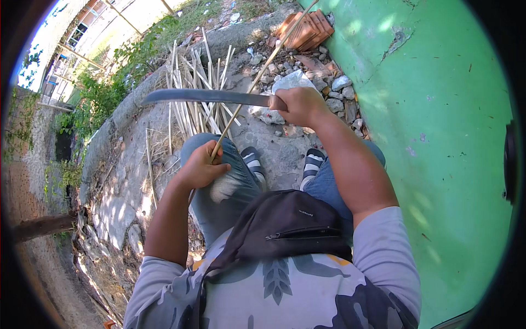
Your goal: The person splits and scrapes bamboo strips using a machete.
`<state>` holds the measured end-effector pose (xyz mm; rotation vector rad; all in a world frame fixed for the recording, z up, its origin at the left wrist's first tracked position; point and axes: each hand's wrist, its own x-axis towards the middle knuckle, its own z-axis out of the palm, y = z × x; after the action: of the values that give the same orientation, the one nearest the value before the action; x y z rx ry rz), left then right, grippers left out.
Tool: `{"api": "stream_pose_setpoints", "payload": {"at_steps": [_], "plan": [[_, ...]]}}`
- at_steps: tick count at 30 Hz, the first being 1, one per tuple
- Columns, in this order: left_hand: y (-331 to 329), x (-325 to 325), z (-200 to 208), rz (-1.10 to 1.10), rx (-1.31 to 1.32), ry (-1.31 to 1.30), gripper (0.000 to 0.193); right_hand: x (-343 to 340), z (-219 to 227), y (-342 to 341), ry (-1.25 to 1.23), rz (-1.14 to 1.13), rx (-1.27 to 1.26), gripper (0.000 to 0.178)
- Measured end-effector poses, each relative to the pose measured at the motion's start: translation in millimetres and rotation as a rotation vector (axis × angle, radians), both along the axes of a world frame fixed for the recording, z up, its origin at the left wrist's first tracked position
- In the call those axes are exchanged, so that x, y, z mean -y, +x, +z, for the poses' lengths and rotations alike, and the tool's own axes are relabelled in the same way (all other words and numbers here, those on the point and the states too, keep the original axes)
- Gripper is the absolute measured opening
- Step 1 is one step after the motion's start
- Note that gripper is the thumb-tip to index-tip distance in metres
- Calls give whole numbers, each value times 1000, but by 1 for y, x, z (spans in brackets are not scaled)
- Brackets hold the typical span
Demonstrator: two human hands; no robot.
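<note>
My right hand (303,108) is closed round the handle of a machete (205,96). Its long, dark, slightly curved blade points left, roughly level across the view. A long thin bamboo strip (256,79) slants from beside my left knee up to the top edge, and the blade crosses it; whether they touch I cannot tell. Low on that strip, my left hand (205,165) grips it with fingers wrapped round, over my left thigh. Beyond my left knee lies a loose pile of pale split bamboo strips (192,93).
Stacked orange roof tiles (307,30) and broken stones (334,90) lie against the green wall (433,137) on my right. A low concrete edge (118,118) curves along the left, with plants (93,96) behind it. A black bag (287,225) rests on my lap.
</note>
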<state>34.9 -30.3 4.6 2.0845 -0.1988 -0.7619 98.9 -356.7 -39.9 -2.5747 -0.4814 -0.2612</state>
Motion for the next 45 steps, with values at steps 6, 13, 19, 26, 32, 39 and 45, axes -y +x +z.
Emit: {"api": "stream_pose_setpoints", "payload": {"at_steps": [6,13,19,26,32,39,45], "plan": [[-7,5,6,-14,47,92,30,3,8,5,-79,88,37,17],[0,-4,-4,-5,7,-29,33,17,16,1,56,-233,-116,26],[-3,1,6,-13,-25,36,39,-9,30,-10,-226,98,-39,19],[3,1,3,-15,-63,30,42,26,-17,19,279,-192,-145,24],[-1,6,11,8,-77,37,39,2,16,-6,-51,82,-129,20],[-1,2,0,-13,-8,89,35,21,5,10,132,-116,-168,18],[0,4,4,19,-61,18,35,5,6,2,60,-274,-162,23]]}}
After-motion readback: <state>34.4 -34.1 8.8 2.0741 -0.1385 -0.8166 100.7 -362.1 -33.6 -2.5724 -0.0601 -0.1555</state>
